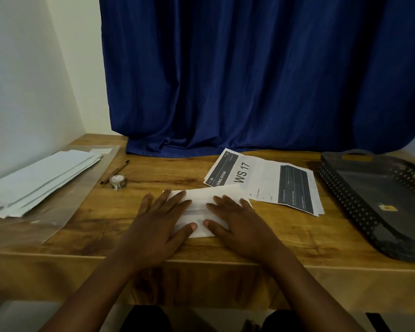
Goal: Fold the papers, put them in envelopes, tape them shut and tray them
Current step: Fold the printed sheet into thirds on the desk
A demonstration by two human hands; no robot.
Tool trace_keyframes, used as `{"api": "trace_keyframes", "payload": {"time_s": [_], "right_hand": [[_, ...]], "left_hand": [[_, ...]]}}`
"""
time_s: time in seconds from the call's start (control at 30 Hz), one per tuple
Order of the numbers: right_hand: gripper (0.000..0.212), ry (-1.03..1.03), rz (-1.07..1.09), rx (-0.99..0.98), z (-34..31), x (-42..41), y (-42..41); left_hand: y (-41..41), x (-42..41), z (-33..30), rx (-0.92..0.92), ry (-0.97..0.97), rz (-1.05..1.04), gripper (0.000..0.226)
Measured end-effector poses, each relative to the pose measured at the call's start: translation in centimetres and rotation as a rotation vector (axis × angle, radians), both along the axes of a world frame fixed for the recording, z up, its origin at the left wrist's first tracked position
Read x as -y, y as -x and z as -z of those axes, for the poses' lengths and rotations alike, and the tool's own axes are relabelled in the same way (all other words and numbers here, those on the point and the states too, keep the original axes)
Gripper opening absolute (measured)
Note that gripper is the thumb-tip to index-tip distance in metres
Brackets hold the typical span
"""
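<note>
**Both hands flat on folded paper, desk centre**

Curtain (261,73): dark blue, hangs behind the desk, hem bunched on the back edge.
Desk (285,236): wood grain, carries everything below.
Tray (369,200): dark, perforated wall, handle at the far end, right side of the desk. One small yellow-and-white bit inside; can't tell what it is.
Envelopes (34,183): white, loose fanned stack at left, lying on a clear plastic sleeve (58,212).
Printed sheets (268,180): unfolded, "WS 17" and "LIVING ROOM" legible, right of centre, between the hands and the tray.
Folded paper (199,204): white, near the front edge, its far right corner overlapping the printed sheets.
Left hand (161,226): released, fingers straight and spread, pressing the paper's left part.
Right hand (240,224): same, flat on the right part. Thumbs nearly meet.
Pen (115,171): left of centre, angled.
Tape (118,182): small roll, just beside the pen's near end.
</note>
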State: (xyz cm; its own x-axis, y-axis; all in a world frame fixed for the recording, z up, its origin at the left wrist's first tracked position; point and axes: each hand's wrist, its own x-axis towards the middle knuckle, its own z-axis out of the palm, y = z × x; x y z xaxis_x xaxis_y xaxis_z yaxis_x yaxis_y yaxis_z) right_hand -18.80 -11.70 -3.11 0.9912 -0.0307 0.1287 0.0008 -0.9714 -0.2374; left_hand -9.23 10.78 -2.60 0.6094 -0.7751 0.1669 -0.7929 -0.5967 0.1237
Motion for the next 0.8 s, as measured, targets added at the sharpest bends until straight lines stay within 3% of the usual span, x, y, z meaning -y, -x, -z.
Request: {"api": "trace_keyframes", "payload": {"time_s": [0.1,0.27,0.37,0.53,0.7,0.8], "right_hand": [[0.068,0.009,0.004,-0.007,0.2,-0.3,0.7],[0.070,0.028,0.043,-0.004,0.8,-0.5,2.0],[0.070,0.040,0.049,-0.032,0.6,-0.6,2.6],[0.064,0.080,0.097,0.056,-1.0,-1.5,1.9],[0.062,0.028,0.064,0.059,-0.7,-3.3,0.5],[0.058,0.043,0.042,0.004,0.8,-3.2,0.4]], "left_hand": [[0.3,0.1,-0.1,0.004,0.039,-0.033,0.077],[1.1,-0.4,-0.5,0.099,0.354,-0.118,0.063],[2.0,-0.1,-0.7,0.090,0.421,-0.106,0.055],[3.1,2.4,-1.2,0.046,0.343,-0.103,0.065],[2.3,4.6,-0.1,0.020,-0.031,-0.078,0.073],[1.8,4.3,1.4,-0.012,-0.118,-0.081,0.070]]}}
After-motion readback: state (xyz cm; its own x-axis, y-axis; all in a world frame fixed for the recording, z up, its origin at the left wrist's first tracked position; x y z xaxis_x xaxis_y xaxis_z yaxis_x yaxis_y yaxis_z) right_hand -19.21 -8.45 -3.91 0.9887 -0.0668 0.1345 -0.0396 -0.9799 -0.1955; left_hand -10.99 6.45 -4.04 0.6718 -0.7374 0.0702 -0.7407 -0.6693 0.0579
